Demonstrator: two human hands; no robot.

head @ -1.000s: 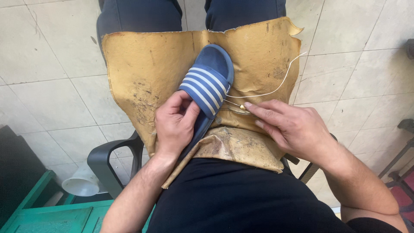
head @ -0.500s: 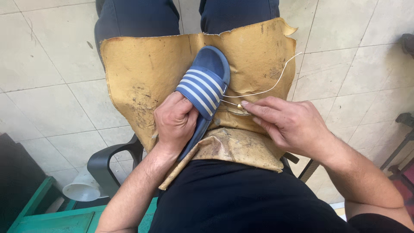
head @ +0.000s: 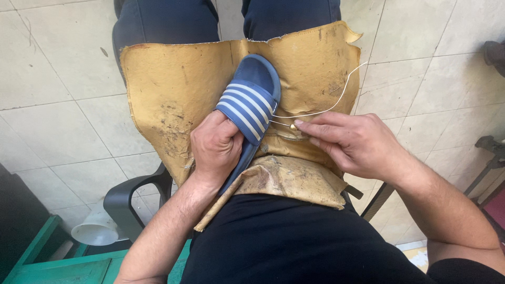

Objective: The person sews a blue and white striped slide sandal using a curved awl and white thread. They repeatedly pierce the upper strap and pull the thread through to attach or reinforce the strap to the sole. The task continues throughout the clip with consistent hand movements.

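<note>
Watching the head cam feed here. The slide (head: 247, 108), blue with white stripes across the strap, lies toe-away on a worn yellow leather sheet (head: 173, 89) spread over the person's lap, which I'd guess is there to protect the trousers and give a firm work surface.

The left hand (head: 215, 150) is clamped around the heel end of the slide, thumb pressed up against the strap, fingers wrapped underneath. That grip tilts the shoe onto its edge so the right side of the strap faces the other hand, and it looks like it keeps the thing from sliding around.

The right hand (head: 357, 144) sits just beside the strap, fingertips pinched together on a small brass-coloured tool (head: 292, 126), probably an awl or needle, though it's too small to tell. A pale thread (head: 336, 100) runs from the strap edge past those fingers and curves off across the leather toward the tiled floor (head: 47, 100). The thread looks fairly taut near the shoe and slack further out.

Bottom left there's a black chair arm (head: 131, 192), a white cup (head: 97, 229) and a green table (head: 58, 265).
</note>
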